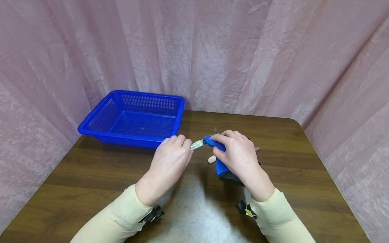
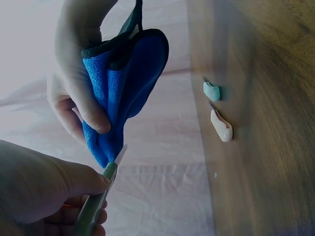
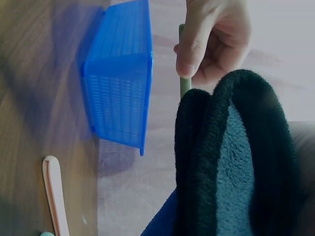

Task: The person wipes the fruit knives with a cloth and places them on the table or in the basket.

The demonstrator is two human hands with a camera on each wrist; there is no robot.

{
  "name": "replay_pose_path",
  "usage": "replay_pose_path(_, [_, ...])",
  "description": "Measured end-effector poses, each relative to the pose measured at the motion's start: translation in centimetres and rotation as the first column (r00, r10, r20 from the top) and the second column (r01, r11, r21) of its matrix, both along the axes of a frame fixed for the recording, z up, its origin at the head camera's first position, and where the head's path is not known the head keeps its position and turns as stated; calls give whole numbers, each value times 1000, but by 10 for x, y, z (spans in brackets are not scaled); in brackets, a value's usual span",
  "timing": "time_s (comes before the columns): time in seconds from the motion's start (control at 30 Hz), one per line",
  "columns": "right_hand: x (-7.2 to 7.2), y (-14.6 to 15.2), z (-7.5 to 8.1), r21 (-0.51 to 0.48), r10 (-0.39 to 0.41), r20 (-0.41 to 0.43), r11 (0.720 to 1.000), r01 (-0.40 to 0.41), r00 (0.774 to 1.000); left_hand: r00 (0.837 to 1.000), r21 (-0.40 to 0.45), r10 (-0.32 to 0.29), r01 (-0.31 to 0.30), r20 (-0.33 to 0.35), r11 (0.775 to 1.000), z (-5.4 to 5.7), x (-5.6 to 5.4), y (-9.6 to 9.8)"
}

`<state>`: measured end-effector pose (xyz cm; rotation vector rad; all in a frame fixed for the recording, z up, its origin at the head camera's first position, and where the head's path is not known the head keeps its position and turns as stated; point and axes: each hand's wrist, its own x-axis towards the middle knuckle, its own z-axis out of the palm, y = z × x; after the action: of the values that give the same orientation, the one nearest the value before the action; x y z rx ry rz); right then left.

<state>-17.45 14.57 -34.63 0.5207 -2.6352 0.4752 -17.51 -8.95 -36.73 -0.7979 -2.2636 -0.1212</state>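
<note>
My left hand [image 1: 170, 158] grips the green handle of a small knife [image 2: 101, 196], which points right and slightly up. A blue cloth [image 1: 222, 167] with a dark border is folded in my right hand [image 1: 238, 155], pinched between thumb and fingers around the knife's blade. Part of the blade shows at the cloth's lower tip in the left wrist view; the rest is covered. Below the right hand, the cream handle of another knife [image 1: 211, 159] lies on the table, and the left wrist view also shows a mint-green handle [image 2: 211, 91] there.
A blue plastic basket [image 1: 130, 138] with slotted sides stands at the back left of the brown wooden table [image 1: 100, 175], close to the left hand. Pink curtains [image 1: 212, 60] hang behind the table and along its sides.
</note>
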Motion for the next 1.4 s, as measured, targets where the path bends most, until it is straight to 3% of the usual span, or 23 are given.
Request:
replay_pose_path(1.13, [-9, 29, 9, 26, -184, 113, 983, 183, 976, 1000, 12, -2, 3, -18, 1000, 6, 2, -2])
replay_pose_path(1.4, [-3, 27, 14, -5, -191, 83, 981, 192, 978, 1000, 7, 10, -9, -13, 1000, 7, 2, -4])
